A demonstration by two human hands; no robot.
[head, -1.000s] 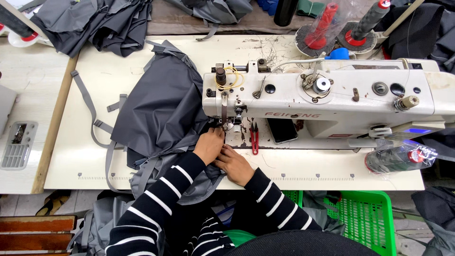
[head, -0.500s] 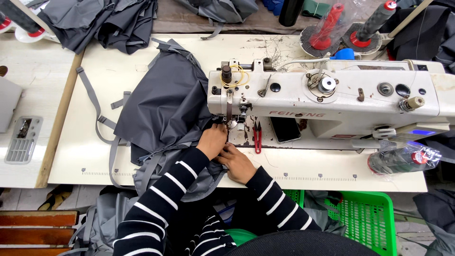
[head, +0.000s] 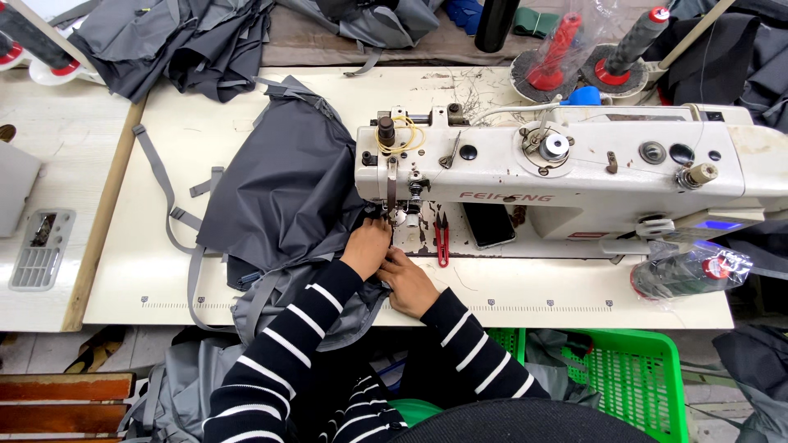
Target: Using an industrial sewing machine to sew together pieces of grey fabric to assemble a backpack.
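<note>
Both hands have stayed at the needle since a moment ago, and the camera view has slid a little. The left hand (head: pixel 367 246) and right hand (head: pixel 408 281) touch, fingers curled, pinching the grey cloth (head: pixel 279 189) left of the one white sewing machine (head: pixel 558 176). One red snips (head: pixel 442 239) lies just right. Two thread cones stand far right.

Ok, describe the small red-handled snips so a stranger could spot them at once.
Start at the white sewing machine. On its bed beside the needle, just right of the right hand, lie the snips. They are the only red thing there, next to a dark phone.
</note>
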